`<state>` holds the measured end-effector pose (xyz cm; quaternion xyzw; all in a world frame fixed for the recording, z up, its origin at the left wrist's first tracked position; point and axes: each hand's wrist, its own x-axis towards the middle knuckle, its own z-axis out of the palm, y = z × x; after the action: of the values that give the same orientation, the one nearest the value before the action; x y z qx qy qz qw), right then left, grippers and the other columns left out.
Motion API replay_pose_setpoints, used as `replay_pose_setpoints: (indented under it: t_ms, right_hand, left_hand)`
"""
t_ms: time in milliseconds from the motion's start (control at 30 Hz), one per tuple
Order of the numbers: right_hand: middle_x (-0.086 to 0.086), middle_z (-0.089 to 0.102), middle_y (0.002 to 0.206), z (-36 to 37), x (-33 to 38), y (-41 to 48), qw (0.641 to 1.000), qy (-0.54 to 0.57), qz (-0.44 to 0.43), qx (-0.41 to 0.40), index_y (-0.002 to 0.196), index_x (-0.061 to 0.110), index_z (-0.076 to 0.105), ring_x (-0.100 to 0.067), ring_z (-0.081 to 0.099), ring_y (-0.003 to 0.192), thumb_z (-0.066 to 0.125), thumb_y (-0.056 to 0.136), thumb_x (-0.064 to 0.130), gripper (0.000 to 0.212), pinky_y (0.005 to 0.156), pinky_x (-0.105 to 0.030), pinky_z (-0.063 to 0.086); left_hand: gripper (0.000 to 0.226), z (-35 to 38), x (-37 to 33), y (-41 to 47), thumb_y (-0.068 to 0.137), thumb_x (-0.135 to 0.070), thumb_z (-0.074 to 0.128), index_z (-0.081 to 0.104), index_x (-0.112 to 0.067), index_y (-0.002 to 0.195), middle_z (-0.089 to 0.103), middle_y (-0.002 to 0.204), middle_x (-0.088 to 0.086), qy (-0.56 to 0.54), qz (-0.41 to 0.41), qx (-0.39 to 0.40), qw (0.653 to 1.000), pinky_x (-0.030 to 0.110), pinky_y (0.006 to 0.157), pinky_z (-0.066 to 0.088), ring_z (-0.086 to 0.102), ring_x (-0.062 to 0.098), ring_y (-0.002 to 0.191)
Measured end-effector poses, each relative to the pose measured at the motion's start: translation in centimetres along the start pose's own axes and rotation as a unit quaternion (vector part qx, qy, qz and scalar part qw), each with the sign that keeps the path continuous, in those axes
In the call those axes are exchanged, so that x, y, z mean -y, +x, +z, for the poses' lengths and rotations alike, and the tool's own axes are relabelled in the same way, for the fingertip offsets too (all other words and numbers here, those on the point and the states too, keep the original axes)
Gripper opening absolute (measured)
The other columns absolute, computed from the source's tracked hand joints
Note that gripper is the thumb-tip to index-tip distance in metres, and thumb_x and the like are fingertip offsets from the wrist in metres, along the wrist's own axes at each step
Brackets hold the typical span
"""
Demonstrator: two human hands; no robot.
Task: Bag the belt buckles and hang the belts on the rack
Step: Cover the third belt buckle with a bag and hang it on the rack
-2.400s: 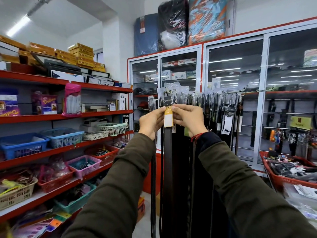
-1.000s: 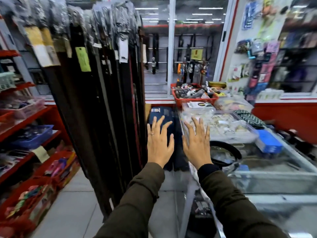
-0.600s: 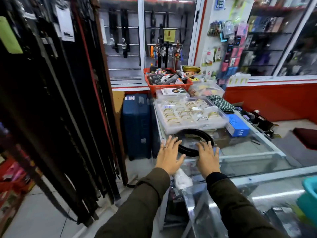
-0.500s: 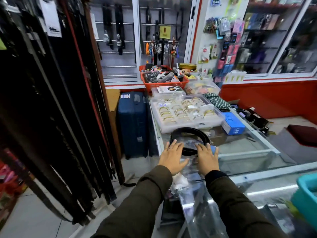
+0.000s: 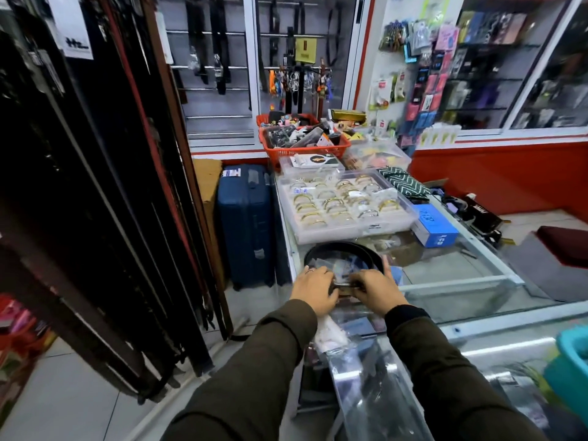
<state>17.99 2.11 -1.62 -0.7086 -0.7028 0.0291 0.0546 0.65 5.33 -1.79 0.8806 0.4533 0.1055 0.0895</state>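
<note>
A coiled black belt lies on the glass counter. My left hand and my right hand rest on its near end, fingers curled around the dark buckle end between them. Clear plastic bags lie on the counter just in front of my wrists. The belt rack, full of hanging dark belts with paper tags, fills the left side of the view.
Behind the belt sits a clear tray of bangles, then a red basket of goods. A blue box lies right of the tray. A blue suitcase stands on the floor beside the counter. A teal tub is at the right edge.
I have turned away from the rack to the counter. Both hands came down open onto the coiled belt and now close on its buckle end.
</note>
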Motion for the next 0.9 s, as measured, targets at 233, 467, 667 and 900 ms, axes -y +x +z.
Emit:
replay_pose_setpoints:
  t_ms: [233, 467, 667, 900]
  right_hand:
    - [0.007, 0.062, 0.068, -2.6, 5.6, 0.3, 0.962, 0.252, -0.099, 0.004, 0.073, 0.028, 0.060, -0.007, 0.056, 0.064, 0.081, 0.082, 0.032, 0.023, 0.060, -0.022, 0.040]
    - [-0.008, 0.080, 0.084, -4.2, 12.7, 0.9, 0.905, 0.394, -0.156, 0.028, 0.091, 0.010, 0.079, -0.005, 0.069, 0.076, 0.082, 0.080, 0.018, 0.014, 0.073, -0.034, 0.058]
    - [-0.004, 0.078, 0.085, -5.9, 17.7, 1.2, 0.842, 0.519, -0.142, 0.041, 0.085, 0.017, 0.076, -0.009, 0.072, 0.084, 0.084, 0.079, 0.008, 0.013, 0.079, -0.022, 0.056]
    - [-0.004, 0.081, 0.087, -7.8, 21.7, 0.1, 0.784, 0.599, -0.163, 0.031, 0.094, 0.014, 0.079, -0.007, 0.076, 0.079, 0.081, 0.081, 0.007, 0.015, 0.074, -0.018, 0.058]
  left_hand:
    - [0.033, -2.9, 4.8, -4.5, 0.079, -0.045, 0.049, 0.064, -0.017, 0.087, 0.060, 0.084, 0.001, -0.043, -0.051, -0.155, 0.986, 0.037, 0.082, 0.046, 0.059, 0.026, 0.083]
    - [0.032, -6.7, 8.6, -9.5, 0.076, -0.041, 0.056, 0.066, -0.019, 0.097, 0.060, 0.101, -0.003, -0.157, -0.115, -0.272, 0.942, 0.034, 0.089, 0.046, 0.056, 0.019, 0.095]
    - [0.031, -9.5, 10.0, -12.3, 0.083, -0.025, 0.077, 0.066, -0.020, 0.112, 0.059, 0.109, -0.005, -0.355, -0.198, -0.370, 0.836, 0.028, 0.086, 0.056, 0.062, 0.011, 0.094]
    - [0.026, -12.8, 10.1, -14.2, 0.084, -0.019, 0.081, 0.070, -0.010, 0.105, 0.072, 0.089, 0.005, -0.539, -0.254, -0.392, 0.701, 0.022, 0.056, 0.058, 0.071, 0.015, 0.077]
